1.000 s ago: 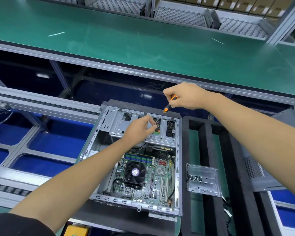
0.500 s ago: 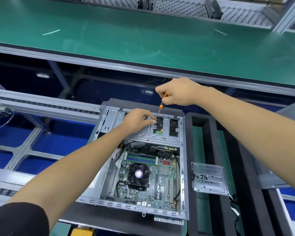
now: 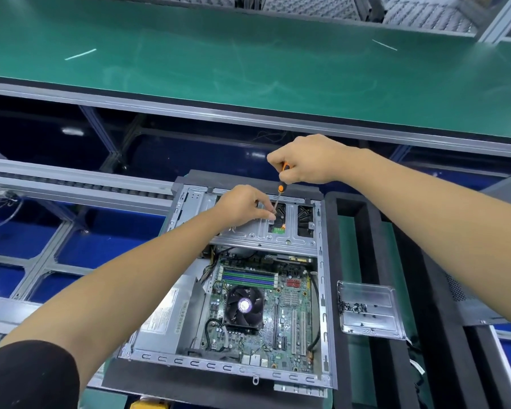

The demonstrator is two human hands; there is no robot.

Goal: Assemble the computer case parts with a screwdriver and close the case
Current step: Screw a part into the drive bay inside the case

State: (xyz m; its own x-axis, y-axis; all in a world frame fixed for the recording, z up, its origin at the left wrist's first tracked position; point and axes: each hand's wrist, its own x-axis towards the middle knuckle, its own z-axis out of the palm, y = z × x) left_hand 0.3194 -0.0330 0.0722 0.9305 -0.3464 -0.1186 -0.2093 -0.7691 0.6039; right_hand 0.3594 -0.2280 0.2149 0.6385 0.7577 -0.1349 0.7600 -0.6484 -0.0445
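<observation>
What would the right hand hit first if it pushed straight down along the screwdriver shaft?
Probably the left hand's fingertips, pinched at the tip of the screwdriver the right hand grips, then the metal drive bracket beneath. Depth is unclear.

One open computer case (image 3: 322,290) is seen, with one cooling fan (image 3: 243,306) on its board and four memory slots (image 3: 250,278) counted beside it. One screwdriver (image 3: 280,188) is held. Two hands are counted, the left hand (image 3: 242,205) and the right hand (image 3: 304,160). One clear tray (image 3: 369,311) is seen at the case's right edge; its small dark screws (image 3: 351,307) appear to number roughly a dozen, too small to be counted.
</observation>
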